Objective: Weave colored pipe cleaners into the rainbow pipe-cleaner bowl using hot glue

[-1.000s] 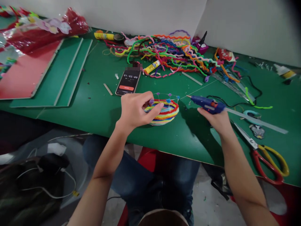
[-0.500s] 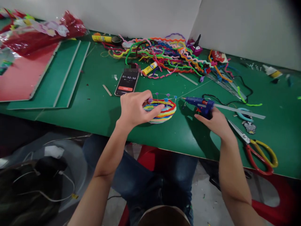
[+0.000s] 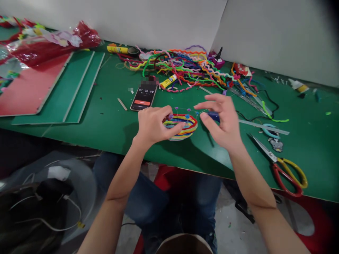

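Note:
My left hand (image 3: pixel 155 125) is closed on the left side of a small striped pipe-cleaner basket (image 3: pixel 186 134). Purple and blue knobs on thin posts rise from the basket, with a fine thread running between them. My right hand (image 3: pixel 224 123) hovers just right of the basket, thumb and fingers apart, holding nothing. Behind it a blue hot glue gun (image 3: pixel 214 115) lies on the table, mostly hidden by the hand. A clear glue stick (image 3: pixel 265 126) sticks out from the gun's rear.
A heap of pipe cleaners (image 3: pixel 182 65) lies at the back. A phone (image 3: pixel 143 96) with a running timer is left of the basket. Scissors (image 3: pixel 272 157) lie at the right near the table edge. Green boards (image 3: pixel 84 88) and a wrapped bouquet (image 3: pixel 55 44) occupy the left.
My right hand has let go of the glue gun and moved left toward the basket, its fingers spread. My left hand stays on the basket.

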### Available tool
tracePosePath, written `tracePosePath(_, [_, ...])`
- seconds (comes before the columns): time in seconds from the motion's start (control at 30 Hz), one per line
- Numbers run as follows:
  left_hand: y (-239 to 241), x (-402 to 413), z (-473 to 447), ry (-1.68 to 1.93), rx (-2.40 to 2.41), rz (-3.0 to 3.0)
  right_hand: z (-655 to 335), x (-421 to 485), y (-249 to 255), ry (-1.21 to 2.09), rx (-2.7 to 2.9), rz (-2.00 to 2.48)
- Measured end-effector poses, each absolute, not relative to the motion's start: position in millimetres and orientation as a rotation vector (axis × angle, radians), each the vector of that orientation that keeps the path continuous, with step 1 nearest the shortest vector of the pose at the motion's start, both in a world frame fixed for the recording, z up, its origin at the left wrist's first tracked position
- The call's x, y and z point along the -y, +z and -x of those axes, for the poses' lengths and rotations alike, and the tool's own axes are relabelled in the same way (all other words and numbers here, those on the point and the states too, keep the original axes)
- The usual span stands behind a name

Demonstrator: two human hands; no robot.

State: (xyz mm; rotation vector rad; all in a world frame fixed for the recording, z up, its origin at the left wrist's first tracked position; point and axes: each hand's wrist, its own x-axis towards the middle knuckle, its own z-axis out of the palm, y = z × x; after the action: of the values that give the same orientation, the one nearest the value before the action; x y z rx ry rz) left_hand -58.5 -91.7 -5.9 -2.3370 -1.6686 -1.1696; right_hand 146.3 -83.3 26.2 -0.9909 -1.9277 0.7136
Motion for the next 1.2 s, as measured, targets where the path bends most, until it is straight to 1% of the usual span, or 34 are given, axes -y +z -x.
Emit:
tracePosePath(0.13, [-7.4, 90.5, 58.0, -1.179, 1.642, 2.307, -137.9, 61.4, 5.0, 0.851, 2.028, 0.876])
tracePosePath(0.33, [-8.8, 89.0, 57.6, -1.19, 1.662, 2.315, -143.8, 58.6, -14.7, 0.996, 1.963, 0.845])
tracePosePath(0.73, [-8.1, 89.3, 56.9, -1.166, 1.64, 2.318, -142.1, 57.8, -18.5, 1.121, 1.888, 0.848])
tracePosePath(0.93, [-9.9, 89.1, 57.2, -1.171, 1.633, 2.306, -137.5, 59.0, -21.3, 1.109, 1.883, 0.84])
tracePosePath(1.2, [-8.8, 90.6, 54.9, -1.101, 1.7, 2.287, -132.7, 61.1, -17.0, 1.302, 1.711, 0.912])
